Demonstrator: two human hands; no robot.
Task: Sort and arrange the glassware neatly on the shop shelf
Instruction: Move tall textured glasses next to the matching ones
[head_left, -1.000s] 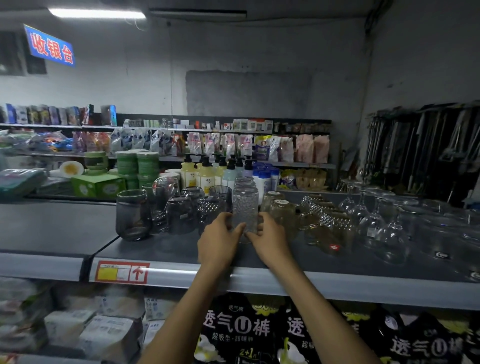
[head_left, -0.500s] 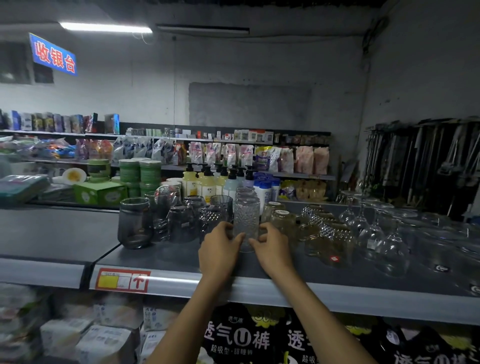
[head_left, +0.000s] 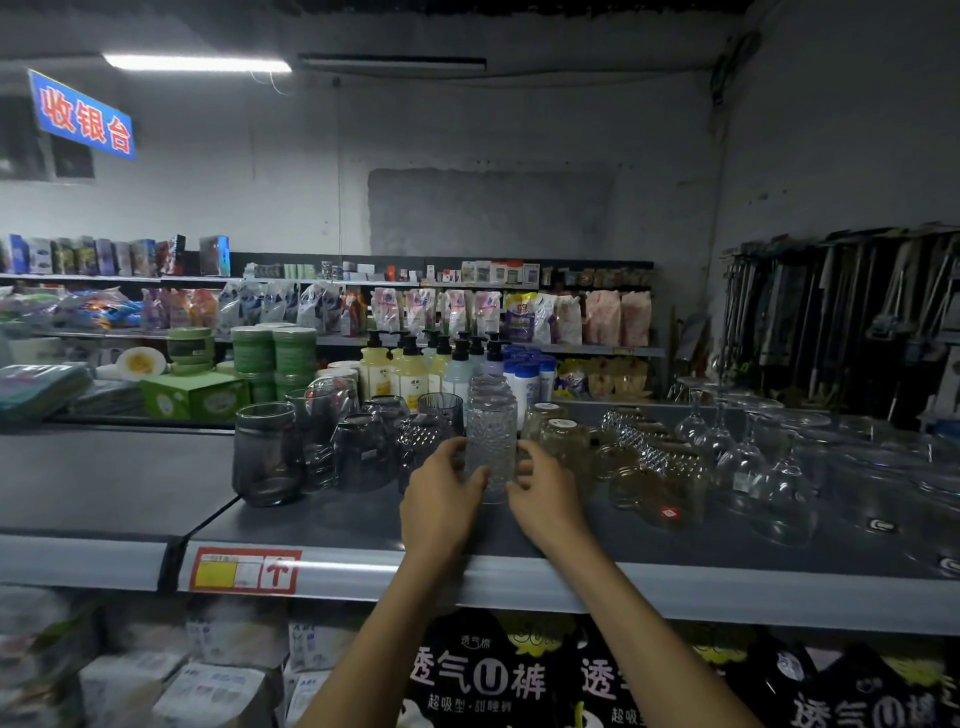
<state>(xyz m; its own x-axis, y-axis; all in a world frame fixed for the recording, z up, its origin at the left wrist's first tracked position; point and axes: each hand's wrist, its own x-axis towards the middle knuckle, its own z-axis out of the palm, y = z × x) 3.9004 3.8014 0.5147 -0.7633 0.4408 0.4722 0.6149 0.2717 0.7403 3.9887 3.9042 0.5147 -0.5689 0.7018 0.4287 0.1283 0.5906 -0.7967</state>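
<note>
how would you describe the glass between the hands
Find the grey shelf across the middle. Near its centre the left hand and right hand hold one tall glass. It is clear, patterned all over, and taller than the dark glasses left of it and the yellowish cups right of it.

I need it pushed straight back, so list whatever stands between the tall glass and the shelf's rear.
The left hand and right hand hold the tall glass, with nothing between. A dark tumbler stands back-left and amber glasses back-right. The spot straight behind it is hidden.
</note>
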